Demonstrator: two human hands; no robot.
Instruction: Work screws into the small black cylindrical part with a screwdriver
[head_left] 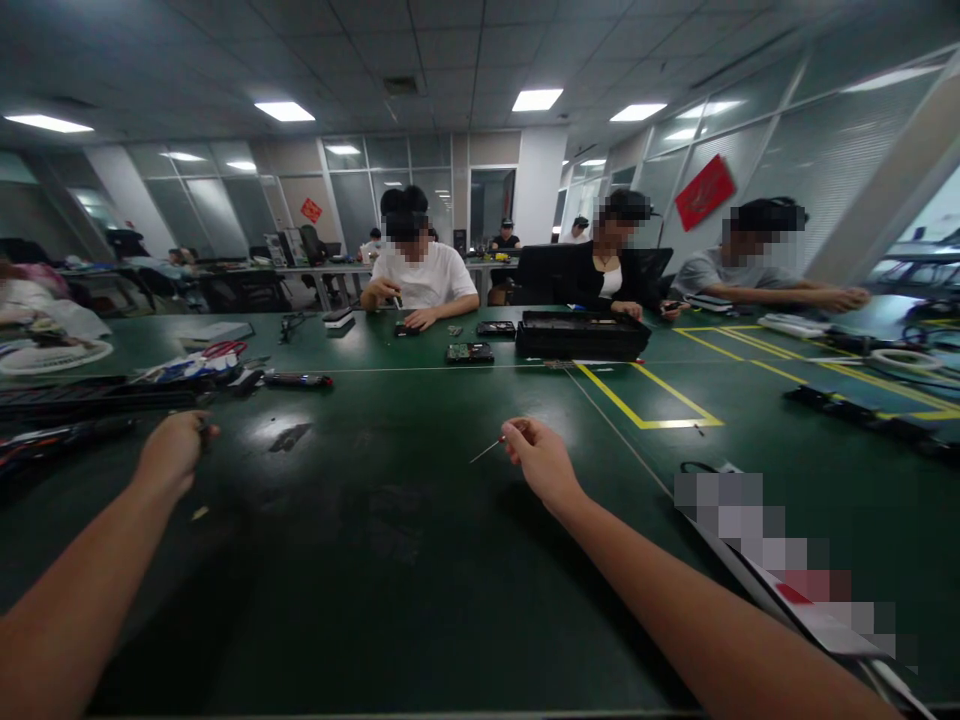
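My right hand (544,462) is closed in a pinch above the green table (337,620). From its fingertips a thin metal rod (486,451) points down to the left; a hint of red shows at the fingers, and any handle is hidden. On the left, my left hand (171,455) is closed, with something small and dark at its fingertips that I cannot make out. Near that hand lie a dark tool with a red tip (298,380) and a bundle of cables and tools (199,362). A small pale scrap (199,513) lies below it.
Across the table, people sit working near a black tray (581,338), an open hard drive (470,353) and a white-and-black box (338,321). Yellow tape (679,424) marks the right side. A white packet (825,615) lies beside my right forearm. Black parts (862,415) line the right.
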